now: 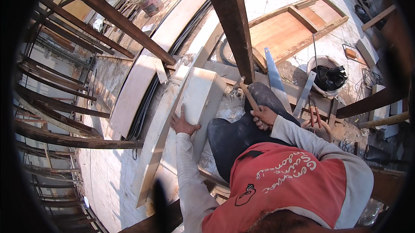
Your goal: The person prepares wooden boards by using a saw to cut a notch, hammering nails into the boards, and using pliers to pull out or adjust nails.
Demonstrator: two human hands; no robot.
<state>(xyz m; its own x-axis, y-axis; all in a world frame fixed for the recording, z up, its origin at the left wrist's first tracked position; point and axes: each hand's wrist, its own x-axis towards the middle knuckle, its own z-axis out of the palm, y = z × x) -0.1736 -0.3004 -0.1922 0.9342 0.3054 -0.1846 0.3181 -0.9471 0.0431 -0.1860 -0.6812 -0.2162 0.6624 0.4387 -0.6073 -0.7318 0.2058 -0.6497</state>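
My left hand (185,124) lies on a long pale wooden board (166,135) and the light-coloured block or box beam (199,99) beside it. Its fingers are spread over the board's edge, and the thumb points toward the block. In my right hand (263,117) is a hammer (249,96), held by its wooden handle above my bent knee. The hammer's head points up and to the left, near the foot of a dark wooden post (233,25). To the right of that knee stand a wide saw blade (276,79) and a narrower metal blade (305,93).
Red-handled pliers (314,114) sit to my right, near a white bucket (312,65) holding black plastic. A framed plywood panel (276,34) lies ahead. On the left are a long plywood strip (134,90), dark rods (149,103) and slanting timbers (108,12). A dirty bucket (150,3) stands far left.
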